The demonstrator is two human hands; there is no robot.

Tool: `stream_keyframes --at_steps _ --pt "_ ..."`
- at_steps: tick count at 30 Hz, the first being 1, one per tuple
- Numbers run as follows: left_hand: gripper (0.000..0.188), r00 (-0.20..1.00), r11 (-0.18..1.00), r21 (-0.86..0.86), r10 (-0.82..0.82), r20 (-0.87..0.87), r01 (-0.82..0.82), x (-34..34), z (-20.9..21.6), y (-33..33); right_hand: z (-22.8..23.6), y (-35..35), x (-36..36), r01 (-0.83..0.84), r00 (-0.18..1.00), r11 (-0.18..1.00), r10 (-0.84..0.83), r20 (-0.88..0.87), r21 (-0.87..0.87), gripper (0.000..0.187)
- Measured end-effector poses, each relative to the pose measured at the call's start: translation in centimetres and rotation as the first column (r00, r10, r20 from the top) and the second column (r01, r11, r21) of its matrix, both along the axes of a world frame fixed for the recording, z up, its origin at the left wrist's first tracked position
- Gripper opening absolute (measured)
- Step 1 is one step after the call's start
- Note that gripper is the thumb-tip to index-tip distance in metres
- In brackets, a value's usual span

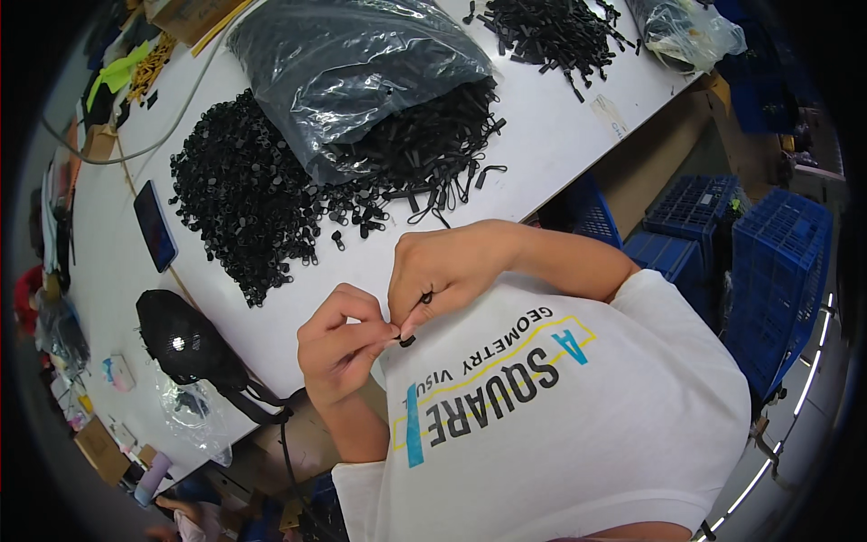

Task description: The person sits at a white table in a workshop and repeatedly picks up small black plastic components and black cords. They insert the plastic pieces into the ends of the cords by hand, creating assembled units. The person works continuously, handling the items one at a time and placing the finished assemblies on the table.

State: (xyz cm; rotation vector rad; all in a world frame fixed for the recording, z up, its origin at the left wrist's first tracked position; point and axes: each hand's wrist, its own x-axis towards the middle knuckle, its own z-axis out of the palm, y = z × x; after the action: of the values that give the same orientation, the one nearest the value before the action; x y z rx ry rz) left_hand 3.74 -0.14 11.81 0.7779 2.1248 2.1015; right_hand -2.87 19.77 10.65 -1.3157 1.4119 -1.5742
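My left hand (339, 348) and my right hand (447, 275) meet in front of my white shirt, at the table's near edge. Both are closed, fingertips pinched together. A small black zipper slider (405, 341) shows at the meeting fingertips. Part of a black cord zipper pull (427, 296) sticks out between the fingers of my right hand; the fingers hide the rest. Beyond my hands lies a heap of black zipper sliders (239, 194). Beside it, black cord pulls (442, 135) spill from a large clear plastic bag (352, 63).
On the white table (551, 154) lie a phone (155, 226), a rounded black bag (185, 339) with straps, and another pile of black pulls (555, 36). A grey cable (185, 113) crosses the far left. Blue crates (777, 271) stand at the right. A person (194, 519) is at the lower left.
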Motion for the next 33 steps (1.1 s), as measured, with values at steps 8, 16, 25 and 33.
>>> stream_keyframes --at_steps 8,16,25,33 --pt "0.026 0.965 0.986 -0.041 0.148 -0.218 -0.161 0.5 0.7 -0.1 0.8 -0.6 2.1 0.119 0.993 0.991 -0.119 0.004 -0.067 0.017" --pt "0.021 0.901 0.908 -0.068 0.418 0.114 -0.413 0.6 0.5 1.0 0.7 -0.1 1.9 0.413 0.838 0.909 -0.404 -0.368 -0.057 0.021" --pt "0.024 0.741 0.927 0.144 0.175 0.648 -0.345 2.1 -3.2 1.1 0.1 -1.0 2.0 0.540 0.352 0.826 -0.398 -0.847 -0.163 0.018" --pt "0.022 0.704 0.781 -0.010 0.569 0.426 -0.625 2.7 -3.2 1.6 -0.6 -3.3 2.1 0.486 0.426 0.863 -0.371 -0.825 -0.138 0.025"
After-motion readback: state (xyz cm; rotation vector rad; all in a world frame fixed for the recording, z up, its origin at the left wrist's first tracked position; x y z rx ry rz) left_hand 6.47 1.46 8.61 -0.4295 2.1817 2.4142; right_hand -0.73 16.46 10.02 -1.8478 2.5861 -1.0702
